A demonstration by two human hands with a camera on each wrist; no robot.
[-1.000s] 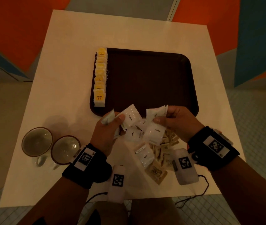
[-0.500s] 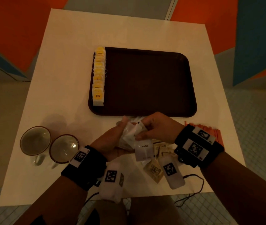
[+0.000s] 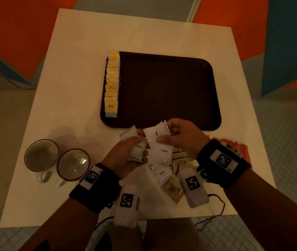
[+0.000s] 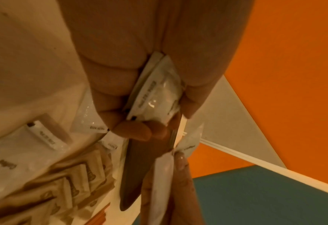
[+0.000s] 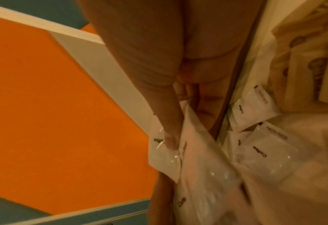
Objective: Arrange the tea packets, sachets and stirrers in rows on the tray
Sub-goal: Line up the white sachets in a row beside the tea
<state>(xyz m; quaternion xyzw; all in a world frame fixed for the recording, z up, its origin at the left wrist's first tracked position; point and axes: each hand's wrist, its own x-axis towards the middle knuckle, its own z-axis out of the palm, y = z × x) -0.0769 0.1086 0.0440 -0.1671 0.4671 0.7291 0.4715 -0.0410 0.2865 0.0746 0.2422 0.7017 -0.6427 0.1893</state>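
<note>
A dark brown tray (image 3: 171, 91) lies mid-table with a row of yellow tea packets (image 3: 111, 84) along its left edge. Just in front of the tray, my left hand (image 3: 126, 153) grips a small stack of white coffee sachets (image 3: 137, 150); the left wrist view shows the stack (image 4: 159, 91) between thumb and fingers. My right hand (image 3: 178, 136) pinches further white coffee sachets (image 3: 157, 137), also visible under the thumb in the right wrist view (image 5: 165, 150). Loose white sachets (image 3: 162, 173) and brown sachets (image 3: 174, 190) lie below the hands. Orange stirrers (image 3: 241, 151) lie to the right.
Two glass cups (image 3: 41, 154) (image 3: 72, 164) stand on the white table (image 3: 71, 69) at the left, near its front. A black cable (image 3: 214, 214) hangs over the front edge. Orange and blue wall panels surround the table.
Both hands pulled back from over the tray's front edge toward me and came together. The sachets were gathered closer, and the right hand now holds its sachets against the left hand's stack.
</note>
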